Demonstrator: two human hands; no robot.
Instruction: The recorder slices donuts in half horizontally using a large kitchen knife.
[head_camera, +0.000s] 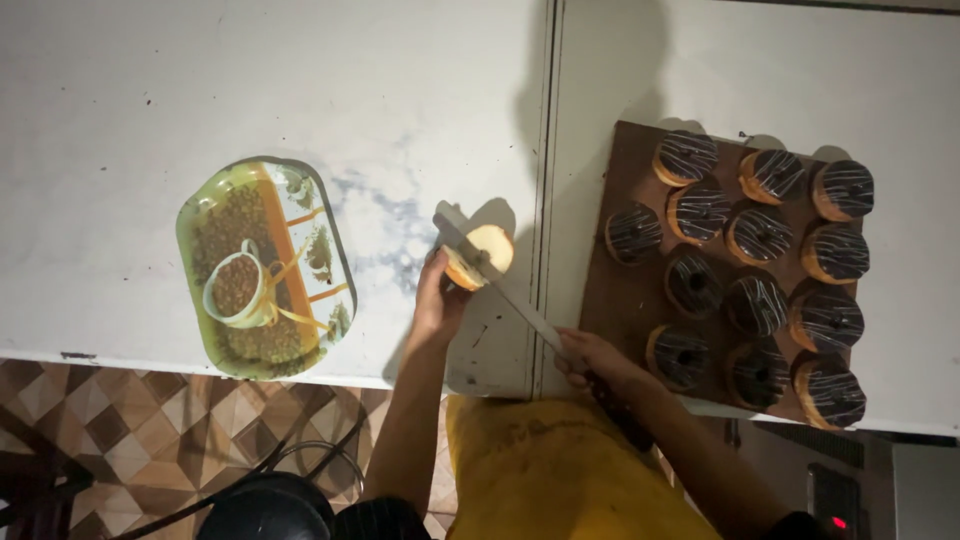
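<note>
the left hand (437, 300) is pinching a round, pale, unglazed doughnut (480, 256) on edge above the white table (200, 90) while the right hand (590, 358), fisted on a long steel knife (490, 275), is slicing it, so a slipping blade is likely endangering the nearby fingertips.

Plain doughnut (482, 255), knife (495, 280) halfway through

Table (150, 80): tray (265, 268) lies on its left part, near the front edge. Right of the tray, left hand (438, 300) holds a bun (480, 256) above the table; knife (495, 280) lies across the bun, its handle in the right hand (592, 358). Further right, board (625, 300) on the table, bearing doughnuts (760, 270) in rows.
</note>
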